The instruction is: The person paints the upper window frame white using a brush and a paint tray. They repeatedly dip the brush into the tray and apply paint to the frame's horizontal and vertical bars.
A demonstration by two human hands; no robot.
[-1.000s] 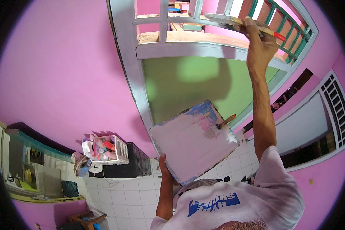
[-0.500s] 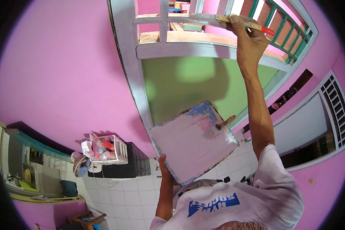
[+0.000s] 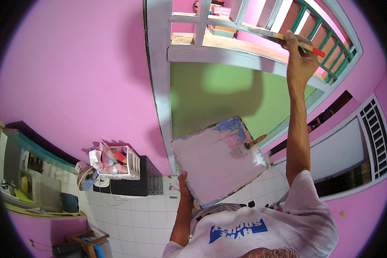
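My right hand (image 3: 302, 64) is raised and closed round a long paintbrush (image 3: 308, 46) with a red-tipped wooden handle. The bristles lie against the horizontal rail of a pale grey wooden lattice (image 3: 199, 31). Down by my body, my left hand (image 3: 185, 188) grips the lower left edge of a square board (image 3: 213, 165) coated in pinkish-grey paint, with blue smears near its top corner. Its thumb shows on the edge; the other fingers are hidden underneath. A second brush (image 3: 258, 140) with a brown handle rests on the board's right side.
Below the lattice is a green panel (image 3: 210, 101) in a grey frame (image 3: 157, 86). Some bars at the right are green (image 3: 331, 47). A white basket (image 3: 133, 165) of odds and ends stands on a black unit (image 3: 149, 180) beside the pink wall (image 3: 86, 77). White tiles (image 3: 150, 215) cover the floor.
The paintbrush has slid to the right along the rail with my right hand. My left hand still supports the board; the whole view has shifted slightly.
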